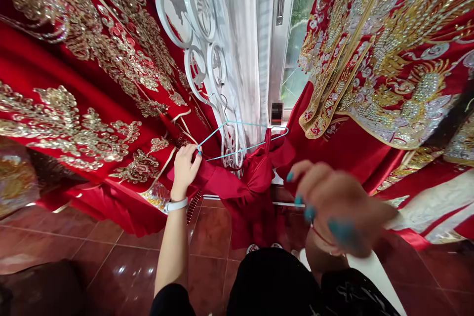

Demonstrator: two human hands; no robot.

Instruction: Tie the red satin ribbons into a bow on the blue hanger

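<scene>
The left end of a thin light-blue wire hanger (237,140) is being pinched by the left hand (185,168), fingers closed on the wire, w/ a white band (176,204) being worn at its wrist. A plain dark-red satin garment (252,192) is being carried on the hanger, bunched and drooping just right of that hand and below the wire. The hanger's hook is being held at the white curled metal window grille (202,24), just above and right of the left hand; whether it is hooked on cannot be told.

The right hand (333,207) is being held up nearer the camera, blurred, fingers spread and loosely curled, nothing gripped; teal nails are being shown. The red garment is lying just left of it, apart.

A red robe w/ gold embroidery (81,89) is being hung left of and above the left hand. Another red robe w/ gold & silver beadwork (388,49) is being hung above and right of the right hand. Glossy red-brown floor tiles (122,266) are being seen below both hands.
</scene>
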